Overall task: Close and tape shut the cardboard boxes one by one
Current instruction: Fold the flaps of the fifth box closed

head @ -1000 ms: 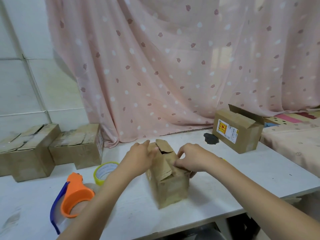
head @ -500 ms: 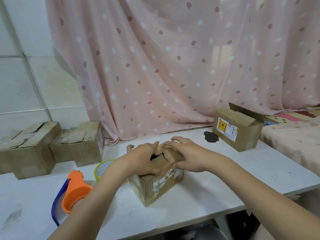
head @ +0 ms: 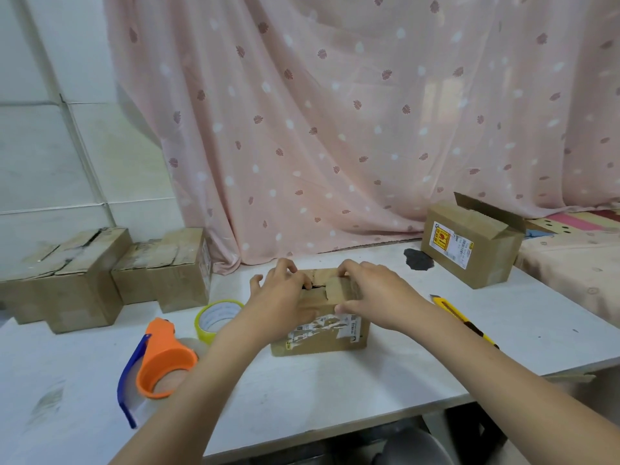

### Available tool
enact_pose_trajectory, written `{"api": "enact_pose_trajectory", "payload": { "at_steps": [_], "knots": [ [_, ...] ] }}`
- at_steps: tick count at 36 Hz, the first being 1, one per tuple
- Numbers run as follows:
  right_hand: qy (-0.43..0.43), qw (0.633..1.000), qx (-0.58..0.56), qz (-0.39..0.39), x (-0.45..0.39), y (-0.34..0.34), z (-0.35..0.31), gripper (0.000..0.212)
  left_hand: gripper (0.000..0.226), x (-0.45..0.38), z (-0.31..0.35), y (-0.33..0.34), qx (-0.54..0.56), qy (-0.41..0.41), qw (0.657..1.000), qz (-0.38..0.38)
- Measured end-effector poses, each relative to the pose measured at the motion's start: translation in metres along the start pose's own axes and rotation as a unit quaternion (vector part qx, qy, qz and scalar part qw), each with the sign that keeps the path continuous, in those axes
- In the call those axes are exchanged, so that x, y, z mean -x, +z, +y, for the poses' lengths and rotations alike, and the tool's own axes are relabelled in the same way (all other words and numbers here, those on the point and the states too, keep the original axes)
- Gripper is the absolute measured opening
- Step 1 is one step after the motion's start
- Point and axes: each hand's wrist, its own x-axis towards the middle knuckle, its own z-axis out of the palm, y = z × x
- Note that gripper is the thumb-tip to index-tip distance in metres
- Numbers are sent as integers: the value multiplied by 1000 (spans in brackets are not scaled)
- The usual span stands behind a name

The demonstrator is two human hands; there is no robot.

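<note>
1. Your left hand (head: 285, 297) lies across the left part of the top of the small cardboard box (head: 322, 333), fingers curled over its far edge and holding the flaps down.
2. Your right hand (head: 375, 297) grips the right part of the top, thumb on the near edge and fingers bent over a folded flap.
3. The box sits at the middle of the white table (head: 335, 391); a dark gap shows between its flaps.
4. An orange tape dispenser (head: 161, 360) and a yellow tape roll (head: 214, 317) lie just left of it.
5. A yellow utility knife (head: 459, 317) lies to its right.
6. An open box (head: 469, 243) stands at the far right, two closed boxes (head: 100, 273) at the far left.
</note>
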Motion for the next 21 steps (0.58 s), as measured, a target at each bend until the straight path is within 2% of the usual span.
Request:
{"api": "enact_pose_trajectory", "payload": {
  "at_steps": [5,13,16,21],
  "knots": [
    [16,1000,21,-2,0,0,-1,57,58,-1,2,5,-41,8,999,9],
    [16,1000,17,-8,1,0,-6,51,62,-6,2,-3,39,12,999,-7],
    [15,999,28,-9,0,1,-8,44,61,-7,1,0,28,13,1000,-3],
    [19,999,25,-6,3,4,-8,52,64,-5,-1,8,-26,12,999,24]
  ]
}}
